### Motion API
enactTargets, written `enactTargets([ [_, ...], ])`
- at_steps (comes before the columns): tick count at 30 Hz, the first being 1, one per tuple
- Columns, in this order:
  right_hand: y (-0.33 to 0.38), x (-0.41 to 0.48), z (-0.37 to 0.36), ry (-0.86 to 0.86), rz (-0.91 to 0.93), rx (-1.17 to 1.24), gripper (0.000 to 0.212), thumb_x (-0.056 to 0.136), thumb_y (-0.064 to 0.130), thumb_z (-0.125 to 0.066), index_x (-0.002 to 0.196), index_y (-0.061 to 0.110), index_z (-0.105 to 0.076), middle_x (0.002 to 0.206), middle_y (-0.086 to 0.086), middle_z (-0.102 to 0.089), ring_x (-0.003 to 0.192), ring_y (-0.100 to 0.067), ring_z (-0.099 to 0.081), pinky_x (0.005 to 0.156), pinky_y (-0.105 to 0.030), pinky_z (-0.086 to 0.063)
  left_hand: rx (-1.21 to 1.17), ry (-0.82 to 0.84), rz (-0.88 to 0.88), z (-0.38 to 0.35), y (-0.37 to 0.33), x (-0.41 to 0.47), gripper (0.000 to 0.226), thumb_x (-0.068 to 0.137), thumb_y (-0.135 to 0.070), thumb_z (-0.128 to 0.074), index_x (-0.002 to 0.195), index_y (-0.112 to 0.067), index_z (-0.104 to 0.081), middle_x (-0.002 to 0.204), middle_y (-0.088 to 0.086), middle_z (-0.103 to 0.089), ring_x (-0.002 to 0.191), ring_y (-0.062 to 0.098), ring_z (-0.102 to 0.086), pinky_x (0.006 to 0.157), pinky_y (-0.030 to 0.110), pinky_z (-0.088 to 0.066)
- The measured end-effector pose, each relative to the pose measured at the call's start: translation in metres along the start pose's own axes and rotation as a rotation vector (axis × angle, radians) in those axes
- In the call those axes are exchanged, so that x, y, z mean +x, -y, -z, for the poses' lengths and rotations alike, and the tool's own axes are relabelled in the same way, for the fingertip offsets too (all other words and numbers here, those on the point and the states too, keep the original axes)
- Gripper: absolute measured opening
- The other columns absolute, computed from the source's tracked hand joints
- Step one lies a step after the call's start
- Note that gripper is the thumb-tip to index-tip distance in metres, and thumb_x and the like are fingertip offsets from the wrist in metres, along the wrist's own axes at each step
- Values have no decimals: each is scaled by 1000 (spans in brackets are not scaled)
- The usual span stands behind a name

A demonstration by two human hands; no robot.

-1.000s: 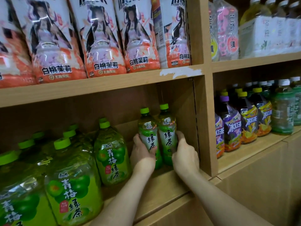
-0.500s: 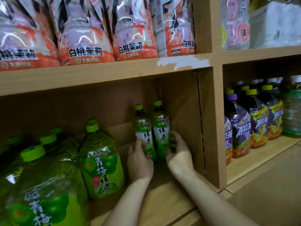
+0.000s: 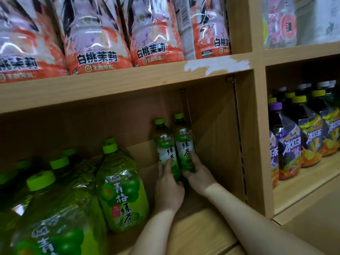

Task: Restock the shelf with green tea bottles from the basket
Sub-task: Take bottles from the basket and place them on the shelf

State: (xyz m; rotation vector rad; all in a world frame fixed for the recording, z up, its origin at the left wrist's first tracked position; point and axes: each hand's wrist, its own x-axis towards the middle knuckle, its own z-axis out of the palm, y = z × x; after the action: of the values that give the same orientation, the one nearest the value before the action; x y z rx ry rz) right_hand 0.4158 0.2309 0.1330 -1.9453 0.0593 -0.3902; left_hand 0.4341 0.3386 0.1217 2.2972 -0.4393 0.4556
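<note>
Shelf [image 3: 202, 234]: left hand [image 3: 168, 188] and right hand [image 3: 198, 174] pushed green tea bottles [image 3: 184, 142] deeper.

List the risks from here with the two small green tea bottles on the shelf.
1. The left hand holds the left green tea bottle and the right hand the right green tea bottle low on their bodies; the tall, narrow bottles might tip on release.
2. The large plum tea bottle stands close to the left forearm; pulling the arm out could knock it.
</note>
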Motion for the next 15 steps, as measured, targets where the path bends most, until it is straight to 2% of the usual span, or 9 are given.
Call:
enactTargets([
  [3, 5, 0, 5, 14, -26, 41, 68, 95, 12, -49, 151, 23, -13, 154, 1, -30, 138, -19, -34, 107, -23, -25, -61, 46, -11, 0, 6, 2, 72, 83, 1, -55, 144, -21, -24, 156, 7, -19, 136, 25, -36, 110, 35, -34],
  [5, 6, -1, 8, 8, -29, 67, 66, 95, 11, -49, 151, 25, -16, 151, 0, -35, 136, -20, -37, 105, -25, -29, -65, 76, -10, 0, 8, 3, 74, 83, 0, -55, 145, -21, -20, 157, 8, -15, 140, 26, -29, 112, 40, -32],
  [8, 5, -3, 7, -45, -6, 59, 64, 94, 7, -49, 149, 25, -23, 146, -4, -43, 133, -21, -42, 106, -29, -34, -16, 68, 21, 0, 3, 3, 75, 85, -2, -56, 147, -21, -18, 158, 8, -10, 142, 28, -23, 115, 37, -26],
  [11, 4, -2, 3, -22, 4, -32, 69, 92, 6, -51, 150, 25, -19, 149, -5, -39, 135, -23, -40, 111, -33, -35, 125, -26, 27, 1, -5, 1, 71, 85, -7, -56, 147, -18, -23, 154, 9, -19, 140, 29, -24, 114, 37, -27],
  [15, 7, -2, 6, 42, -15, -79, 75, 91, 5, -51, 151, 27, -13, 152, -5, -35, 136, -23, -38, 109, -31, -34, 235, 29, 23, 1, -7, 1, 74, 87, -9, -56, 149, -17, -19, 155, 9, -13, 140, 29, -23, 113, 37, -29],
])
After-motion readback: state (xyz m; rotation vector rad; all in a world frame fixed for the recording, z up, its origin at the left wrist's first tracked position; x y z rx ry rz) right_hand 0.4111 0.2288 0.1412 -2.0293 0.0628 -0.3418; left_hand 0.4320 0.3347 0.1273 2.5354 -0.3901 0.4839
